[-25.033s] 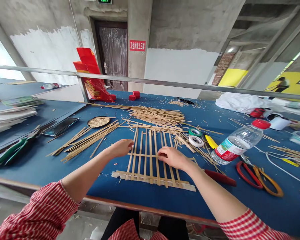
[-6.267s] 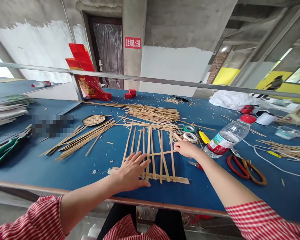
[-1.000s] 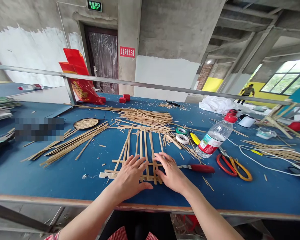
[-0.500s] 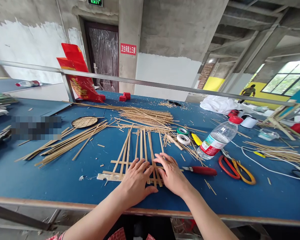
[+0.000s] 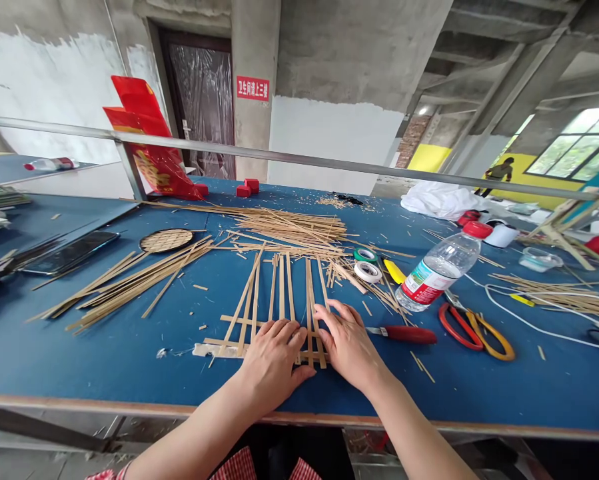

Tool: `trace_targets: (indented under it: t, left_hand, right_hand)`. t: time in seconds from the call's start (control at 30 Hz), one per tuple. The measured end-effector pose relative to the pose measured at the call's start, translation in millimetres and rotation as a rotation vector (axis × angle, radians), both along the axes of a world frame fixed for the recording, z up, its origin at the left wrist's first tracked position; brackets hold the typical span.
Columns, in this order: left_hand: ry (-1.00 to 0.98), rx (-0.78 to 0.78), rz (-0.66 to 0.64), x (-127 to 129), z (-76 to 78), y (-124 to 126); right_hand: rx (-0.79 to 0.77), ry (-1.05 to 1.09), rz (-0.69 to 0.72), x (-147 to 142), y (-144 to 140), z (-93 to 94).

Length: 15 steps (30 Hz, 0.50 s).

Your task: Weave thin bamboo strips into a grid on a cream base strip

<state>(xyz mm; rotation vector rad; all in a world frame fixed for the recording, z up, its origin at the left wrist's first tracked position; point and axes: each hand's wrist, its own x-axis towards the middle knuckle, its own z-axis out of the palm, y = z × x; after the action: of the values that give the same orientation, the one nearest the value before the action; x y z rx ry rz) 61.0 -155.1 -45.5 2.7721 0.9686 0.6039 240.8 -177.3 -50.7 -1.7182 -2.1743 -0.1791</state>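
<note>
Several thin strips (image 5: 282, 287) lay crossed near the front edge of a blue table (image 5: 129, 373), the left hand (image 5: 274, 357) flat over them, fingers close together, thumb apart. The right hand (image 5: 353, 340) curved over their right side, beside a red-handled knife (image 5: 409, 335); whether it pinched one could not be seen.

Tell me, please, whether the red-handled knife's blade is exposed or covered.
Exposed, at least partly: the blade shows bare metal between red handle and right hand.
</note>
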Motion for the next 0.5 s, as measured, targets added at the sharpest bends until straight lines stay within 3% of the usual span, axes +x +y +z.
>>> trace_targets:
  t: [0.33, 0.5]
  left_hand:
    - [-0.003, 0.033, 0.002, -0.4, 0.7, 0.1]
    - [-0.027, 0.057, -0.043, -1.2, 0.5, 0.6]
  right_hand:
    - [0.104, 0.077, 0.044, 8.8, -5.9, 4.3]
    - [0.019, 0.144, 0.078, 7.2, -26.2, 1.8]
